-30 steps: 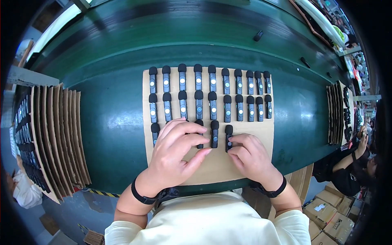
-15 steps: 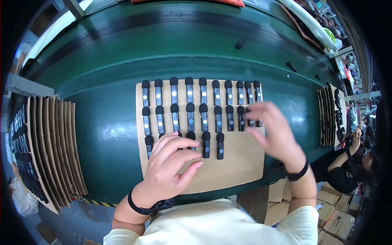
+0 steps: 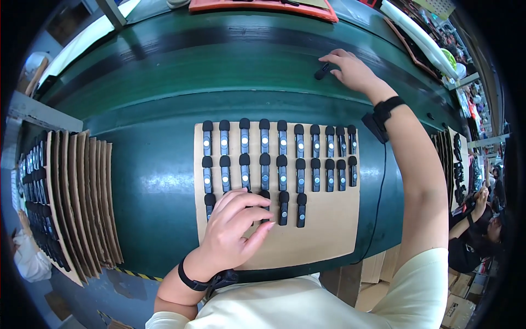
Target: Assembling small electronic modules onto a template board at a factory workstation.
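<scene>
Small black wireless microphones with foam tops, such as one in the far row, lie in rows on a cardboard sheet. The far two rows reach across the sheet, while the nearest row stops partway. Over the near left part of that sheet hovers my left hand, thumb and fingers apart, hiding some of the near row. My right hand is stretched far out over the green belt. Its fingers are spread beside a lone black microphone; whether they touch it I cannot tell.
Upright cardboard sheets holding more microphones stand at the left, with another stack at the right. An orange-red tray sits at the far edge. A dark cord hangs from my right wristband. Another person is at the right.
My right hand has moved from the sheet's right side far forward to the lone microphone. My left hand stays over the near row. The whole view has shifted slightly.
</scene>
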Available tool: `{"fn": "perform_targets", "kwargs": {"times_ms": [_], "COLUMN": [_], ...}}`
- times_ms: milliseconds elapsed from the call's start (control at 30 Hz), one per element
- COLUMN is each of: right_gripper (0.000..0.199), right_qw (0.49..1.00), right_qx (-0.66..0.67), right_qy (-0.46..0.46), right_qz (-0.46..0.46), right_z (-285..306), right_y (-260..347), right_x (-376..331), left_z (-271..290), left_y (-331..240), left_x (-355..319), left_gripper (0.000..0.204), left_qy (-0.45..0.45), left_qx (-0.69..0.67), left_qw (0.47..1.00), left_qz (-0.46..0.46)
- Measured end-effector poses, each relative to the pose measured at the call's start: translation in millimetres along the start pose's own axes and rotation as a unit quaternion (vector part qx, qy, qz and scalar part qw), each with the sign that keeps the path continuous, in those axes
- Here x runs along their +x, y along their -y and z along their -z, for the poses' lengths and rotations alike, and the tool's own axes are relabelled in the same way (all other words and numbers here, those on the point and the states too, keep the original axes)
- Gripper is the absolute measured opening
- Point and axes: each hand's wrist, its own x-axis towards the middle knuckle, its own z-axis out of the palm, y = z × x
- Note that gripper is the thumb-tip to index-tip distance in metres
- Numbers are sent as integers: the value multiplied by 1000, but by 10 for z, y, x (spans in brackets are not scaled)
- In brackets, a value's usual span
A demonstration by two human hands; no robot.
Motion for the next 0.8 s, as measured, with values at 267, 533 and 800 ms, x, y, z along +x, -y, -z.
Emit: {"fn": "perform_targets", "kwargs": {"times_ms": [267, 533, 800], "right_gripper": [27, 21, 25], "right_qw": [980, 865, 803], "right_qx": [128, 494, 591], "right_qy": [107, -1, -56], "right_qz": [-111, -93, -53], "right_z": [212, 719, 592], "right_y": [335, 1823, 2525], "right_x": [111, -1192, -1708], "left_z": [22, 94, 135], "left_y": [16, -122, -120], "left_x": [-31, 9, -26], "left_gripper": [19, 25, 28], "left_qy": [-2, -53, -29], "left_qx": [-13, -49, -48], "left_qw": [1000, 997, 998], "left_qz": [17, 40, 2]}}
